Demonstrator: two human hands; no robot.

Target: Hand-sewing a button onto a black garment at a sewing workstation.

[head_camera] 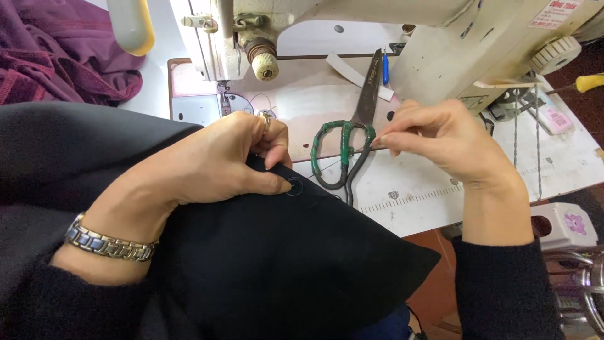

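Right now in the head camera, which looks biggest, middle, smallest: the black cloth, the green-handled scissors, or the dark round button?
1. Black cloth, though it lies nearest the camera.
2. Green-handled scissors.
3. Dark round button.
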